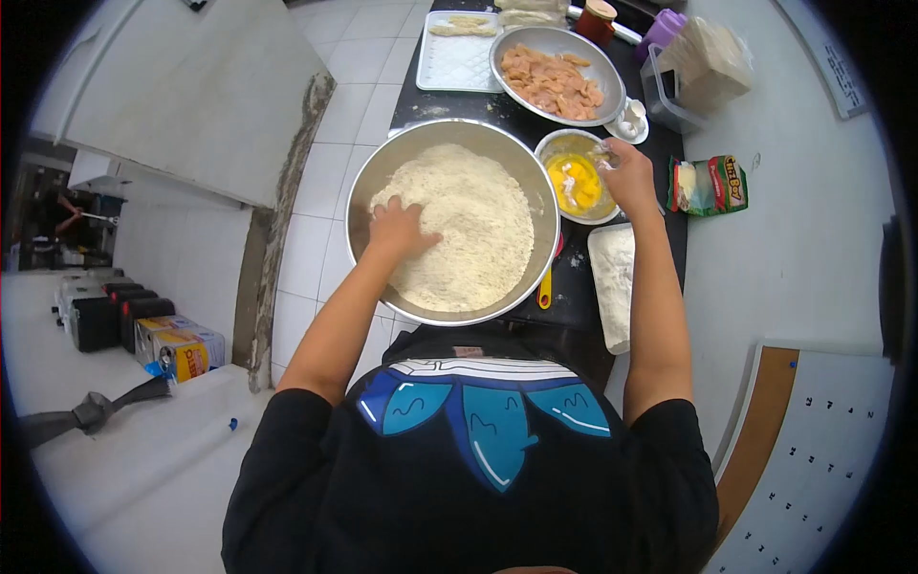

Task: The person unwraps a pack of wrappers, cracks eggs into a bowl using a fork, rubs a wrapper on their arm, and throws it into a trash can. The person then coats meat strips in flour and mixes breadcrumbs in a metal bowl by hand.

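Note:
A large metal bowl (547, 251) holds a heap of pale flour (469, 230). My left hand (398, 228) lies on the flour at the bowl's left side, fingers spread, nothing gripped. Beside it stands a smaller metal bowl (595, 212) with beaten-looking yellow egg (576, 184) and white pieces or clumps in it. My right hand (627, 178) is at the small bowl's right rim, fingers bent together and dusted white. Whatever those fingers hold, if anything, cannot be made out.
Behind are a bowl of raw meat strips (553, 81), a white tray (445, 67) with coated strips, and a dish of eggshells (631, 122). Nearer lie a tray of white powder (612, 277), a yellow-handled utensil (545, 289) and a green packet (710, 186) by the wall.

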Available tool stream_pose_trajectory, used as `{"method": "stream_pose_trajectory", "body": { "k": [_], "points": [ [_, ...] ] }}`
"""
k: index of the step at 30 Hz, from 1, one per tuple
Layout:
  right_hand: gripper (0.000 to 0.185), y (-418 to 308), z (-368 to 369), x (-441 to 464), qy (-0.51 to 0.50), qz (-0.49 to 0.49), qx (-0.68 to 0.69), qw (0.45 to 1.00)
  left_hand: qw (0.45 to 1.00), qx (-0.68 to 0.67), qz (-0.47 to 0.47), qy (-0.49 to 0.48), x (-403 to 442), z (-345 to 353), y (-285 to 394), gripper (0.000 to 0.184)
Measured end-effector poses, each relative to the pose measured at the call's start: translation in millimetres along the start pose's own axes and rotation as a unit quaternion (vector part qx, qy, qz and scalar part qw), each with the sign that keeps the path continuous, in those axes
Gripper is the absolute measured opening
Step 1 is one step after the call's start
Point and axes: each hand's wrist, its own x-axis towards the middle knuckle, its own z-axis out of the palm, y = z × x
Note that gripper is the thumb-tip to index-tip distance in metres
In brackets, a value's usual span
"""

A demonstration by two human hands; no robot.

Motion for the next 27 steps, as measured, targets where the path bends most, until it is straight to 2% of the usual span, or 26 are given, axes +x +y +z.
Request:
{"method": "stream_pose_trajectory", "body": {
  "k": [4, 6, 8, 11, 14, 17, 20, 21, 24, 27],
  "points": [
    [0.028, -58, 17, -8, -0.014, -0.097, 0.12, 0.988, 0.998, -0.046, -0.025, -0.046, -29, -15, -2, 0.088],
    [0.028, -72, 52, -15, -0.079, -0.112, 0.16, 0.978, 0.995, -0.07, -0.037, -0.063, -37, -14, -2, 0.096],
    [0.036, -69, 95, -28, -0.223, -0.117, 0.141, 0.957, 0.994, -0.089, -0.036, -0.059, -38, -2, -5, 0.102],
    [0.043, -57, 134, -49, -0.296, -0.175, 0.009, 0.939, 0.99, -0.131, -0.039, -0.023, -34, 12, -8, 0.101],
    [0.05, -54, 129, -50, -0.311, -0.101, 0.077, 0.942, 0.977, -0.209, -0.031, 0.006, -28, 19, -3, 0.094],
    [0.046, -66, 103, -46, -0.294, -0.053, 0.095, 0.95, 0.968, -0.243, 0.024, 0.057, -3, 35, 12, 0.081],
    [0.041, -58, 99, -46, -0.234, -0.052, 0.098, 0.966, 0.944, -0.295, 0.094, 0.109, 21, 30, 32, 0.071],
    [0.038, -58, 95, -47, -0.22, -0.042, 0.102, 0.969, 0.943, -0.288, 0.119, 0.119, 24, 25, 37, 0.061],
    [0.033, -58, 87, -56, -0.179, -0.024, 0.12, 0.976, 0.92, -0.108, 0.286, 0.244, 39, 13, 42, 0.051],
    [0.03, -47, 97, -67, -0.136, -0.037, 0.141, 0.98, 0.9, -0.064, 0.358, 0.242, 61, 28, 35, 0.042]
  ]
}}
